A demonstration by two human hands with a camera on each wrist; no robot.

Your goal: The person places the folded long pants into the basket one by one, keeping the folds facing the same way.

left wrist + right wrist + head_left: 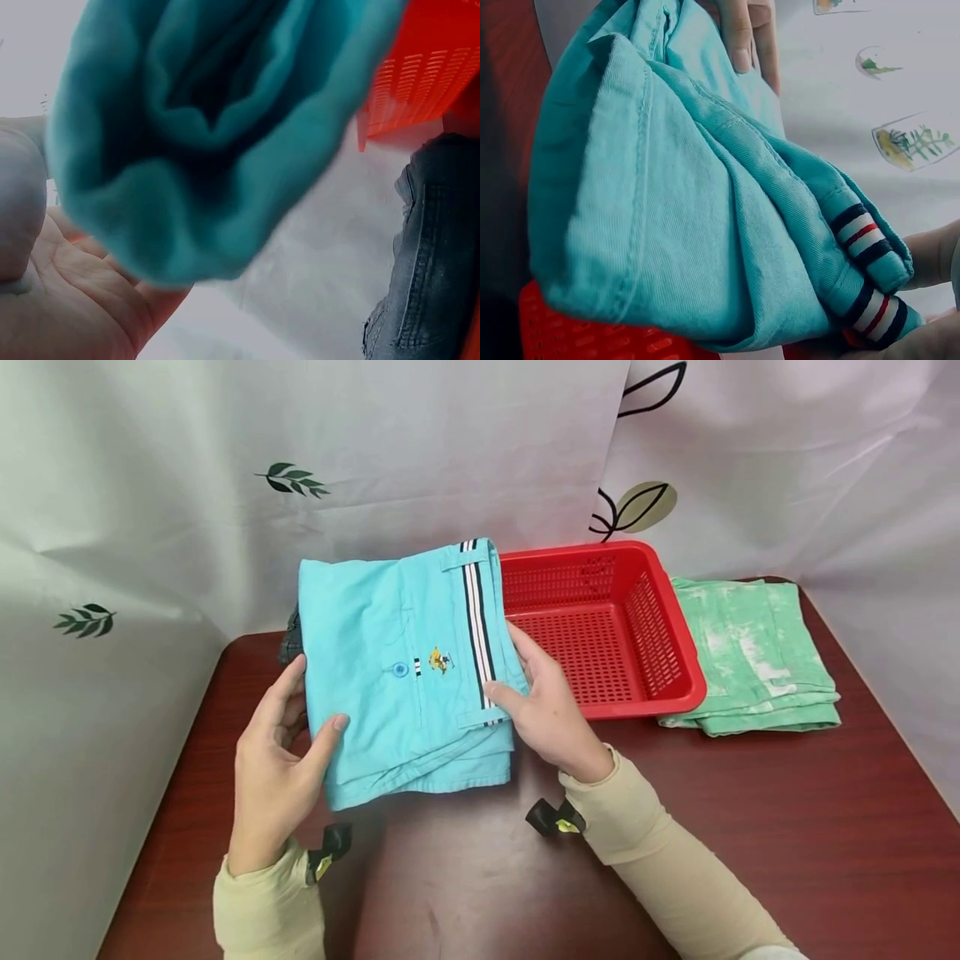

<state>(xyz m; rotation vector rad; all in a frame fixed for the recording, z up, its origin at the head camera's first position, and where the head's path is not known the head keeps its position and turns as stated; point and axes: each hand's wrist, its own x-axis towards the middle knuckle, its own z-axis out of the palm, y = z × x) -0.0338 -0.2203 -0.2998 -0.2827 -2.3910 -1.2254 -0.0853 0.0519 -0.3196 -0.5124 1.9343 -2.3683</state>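
A folded pair of light blue trousers (pixel 375 627) is held up over the table in the head view. It has a striped waistband, a button and a small yellow embroidered figure. My right hand (pixel 551 706) grips the waistband end, thumb on top and fingers underneath. At the opposite folded edge, my left hand (pixel 273 760) holds the trousers between thumb and fingers; part of those fingers is hidden behind the cloth. The left wrist view shows the rolled layers of the fold, blurred, above my palm.
Behind the trousers to the right stands a red plastic basket (pixel 675 668). Folded green and white tie-dye trousers (pixel 757 652) lie to its right. Dark jeans (pixel 435 247), mostly hidden in the head view, lie at the back left. A pale curtain (pixel 150 510) borders the dark red table (pixel 750 827).
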